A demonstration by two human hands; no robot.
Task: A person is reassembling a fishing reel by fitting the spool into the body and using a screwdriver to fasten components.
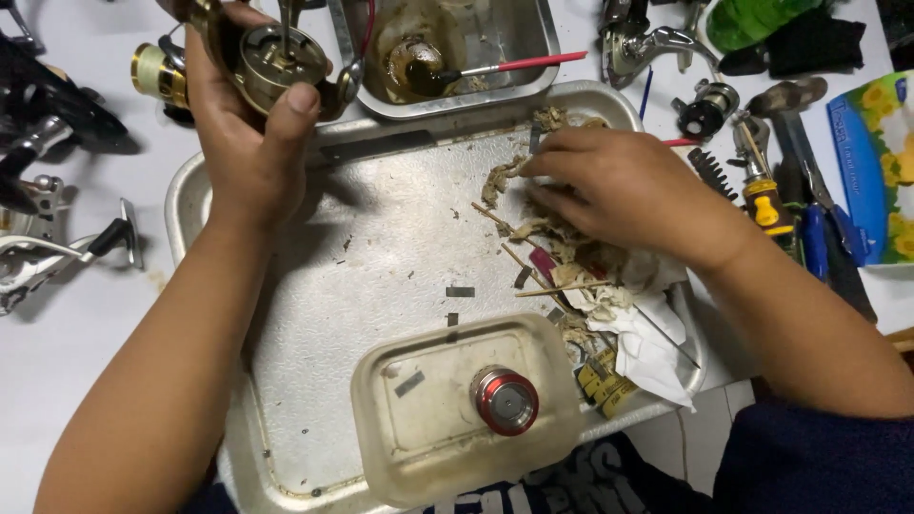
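Observation:
My left hand [249, 133] grips a gold-and-bronze fishing reel body [276, 59] and holds it up over the far left corner of a large metal tray [362, 276]. My right hand [624, 186] rests palm down on a heap of dirty tissue scraps and thin wooden sticks [571, 271] at the tray's right side; its fingertips pinch at the scraps and I cannot tell whether they hold one. A red-rimmed reel spool [506, 401] stands in a cloudy plastic lid [457, 409] at the tray's near edge.
A small steel pan [533, 57] with brown grease and a red-handled brush [524, 65] sits beyond the tray. Other reels [57, 238] lie at the left. Reel parts, screwdrivers and pliers [781, 181] crowd the right, beside a flowered blue tissue pack [881, 167].

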